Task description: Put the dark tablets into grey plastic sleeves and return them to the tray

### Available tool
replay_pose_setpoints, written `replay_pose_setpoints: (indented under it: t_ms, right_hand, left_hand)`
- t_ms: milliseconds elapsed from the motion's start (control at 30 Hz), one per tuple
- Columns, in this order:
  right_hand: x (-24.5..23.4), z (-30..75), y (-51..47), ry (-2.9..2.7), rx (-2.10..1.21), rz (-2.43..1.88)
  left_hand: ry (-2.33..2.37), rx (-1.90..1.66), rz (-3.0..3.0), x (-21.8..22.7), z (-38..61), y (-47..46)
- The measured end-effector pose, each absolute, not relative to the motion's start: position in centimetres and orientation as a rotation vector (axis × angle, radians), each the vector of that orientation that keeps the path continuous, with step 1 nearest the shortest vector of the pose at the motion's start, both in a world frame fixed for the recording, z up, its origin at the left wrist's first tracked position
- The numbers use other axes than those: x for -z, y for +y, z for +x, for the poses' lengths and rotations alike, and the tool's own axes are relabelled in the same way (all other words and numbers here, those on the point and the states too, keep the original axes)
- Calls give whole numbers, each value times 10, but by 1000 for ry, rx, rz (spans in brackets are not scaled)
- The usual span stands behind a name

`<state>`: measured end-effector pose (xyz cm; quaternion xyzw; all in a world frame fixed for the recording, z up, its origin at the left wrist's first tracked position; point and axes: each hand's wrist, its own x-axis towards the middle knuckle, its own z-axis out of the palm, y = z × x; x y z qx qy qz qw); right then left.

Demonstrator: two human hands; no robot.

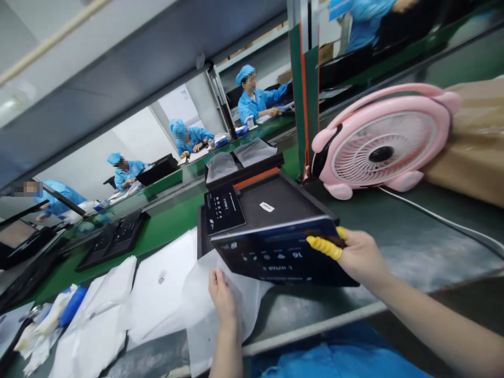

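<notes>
Two hands at work over the desk. Right hand, yellow cots on its fingertips, pinches the right edge of a dark control panel, held tilted above the desk's near edge. Left hand grips a white protective bag just below the panel. Pink fan behind; black trays stacked beyond the panel.
</notes>
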<state>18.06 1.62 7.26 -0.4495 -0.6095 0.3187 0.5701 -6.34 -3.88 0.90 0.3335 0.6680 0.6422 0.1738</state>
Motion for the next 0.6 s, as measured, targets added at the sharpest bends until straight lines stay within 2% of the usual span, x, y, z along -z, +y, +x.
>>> replay_pose_setpoints:
  t_ms: [167,333,467,600]
  right_hand:
    - [-59,159,11,-1577,-837,-906]
    - [-57,157,9,-1679,-737,-731]
    - [-54,154,7,-1659,-807,-762]
    - [-40,149,9,-1487,-1026,-941]
  left_hand:
    - [1976,-1959,1040,-36,-87,-43]
    - [2055,-1925,1409,-68,-101,-53]
    - [1833,-1571,2009,-80,-76,-59]
    - [1765,-1093,2475,-71,-47,-63]
